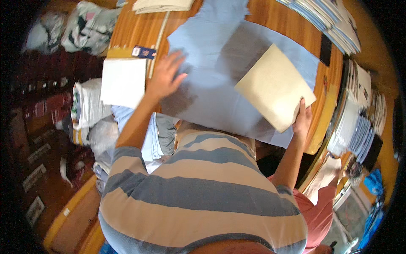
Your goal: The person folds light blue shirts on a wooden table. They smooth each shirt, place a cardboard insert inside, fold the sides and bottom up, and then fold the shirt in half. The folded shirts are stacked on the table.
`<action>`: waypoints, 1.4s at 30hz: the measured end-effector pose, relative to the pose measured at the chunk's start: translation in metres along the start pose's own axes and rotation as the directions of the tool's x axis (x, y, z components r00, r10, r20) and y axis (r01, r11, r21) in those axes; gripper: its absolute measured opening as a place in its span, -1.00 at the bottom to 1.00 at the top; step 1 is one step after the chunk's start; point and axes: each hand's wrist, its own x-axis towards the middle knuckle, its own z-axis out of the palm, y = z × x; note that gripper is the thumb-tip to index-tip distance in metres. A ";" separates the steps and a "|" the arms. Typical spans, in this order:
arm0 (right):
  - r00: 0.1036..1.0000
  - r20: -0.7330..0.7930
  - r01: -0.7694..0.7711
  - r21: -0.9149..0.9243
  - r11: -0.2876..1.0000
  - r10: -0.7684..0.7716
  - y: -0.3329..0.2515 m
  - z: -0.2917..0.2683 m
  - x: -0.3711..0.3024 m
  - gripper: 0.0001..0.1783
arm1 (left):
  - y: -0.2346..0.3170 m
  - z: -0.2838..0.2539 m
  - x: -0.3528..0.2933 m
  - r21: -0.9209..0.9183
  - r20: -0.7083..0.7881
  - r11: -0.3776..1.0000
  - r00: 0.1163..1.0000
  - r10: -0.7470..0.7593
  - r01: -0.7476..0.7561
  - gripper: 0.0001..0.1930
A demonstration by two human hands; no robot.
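In my right grip (302,118), smooth, matt card or thick paper: a cream sheet (275,89). Below it, matt blue cloth (203,106) over a wood-grained, faintly glossy tabletop (127,36). Left of my left grip (165,78), smooth white paper (123,82), then crinkled, shiny plastic bags (92,99).

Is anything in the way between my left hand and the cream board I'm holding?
Nothing visible stands between your left hand and the cream board in your right hand; only the blue cloth spreads over the table there, lying below the board.
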 end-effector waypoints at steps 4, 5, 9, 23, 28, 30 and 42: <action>0.992 0.095 -0.068 -0.106 0.992 0.078 0.011 0.084 -0.035 -0.52 | 0.052 0.021 -0.076 -0.235 -0.103 0.957 0.974 -0.200 0.171 -0.51; 0.989 0.136 -0.042 -0.118 0.992 0.058 0.011 0.113 -0.035 -0.53 | 0.061 0.022 -0.092 -0.227 -0.144 0.950 0.958 -0.250 0.214 -0.51; 0.970 0.221 -0.084 -0.076 0.994 0.099 0.025 0.202 -0.017 -0.54 | 0.046 0.021 -0.116 -0.033 -0.233 0.979 0.951 -0.204 0.202 -0.45; 0.989 0.143 0.000 -0.267 0.964 0.040 0.040 0.272 -0.025 -0.65 | 0.000 0.028 -0.123 0.052 -0.093 0.991 0.989 -0.118 0.123 -0.26; 0.982 0.188 0.045 -0.334 0.942 0.020 0.039 0.273 -0.011 -0.63 | 0.001 0.028 -0.125 0.089 -0.101 0.988 0.988 -0.117 0.126 -0.25; 0.986 0.168 0.052 -0.410 0.911 0.020 0.039 0.279 -0.007 -0.61 | 0.002 0.028 -0.122 0.095 -0.116 0.984 0.984 -0.137 0.148 -0.24; 0.835 0.284 0.445 -0.852 0.275 -0.472 0.027 0.295 -0.024 -0.43 | 0.009 0.027 -0.119 0.134 -0.141 0.976 0.978 -0.152 0.171 -0.22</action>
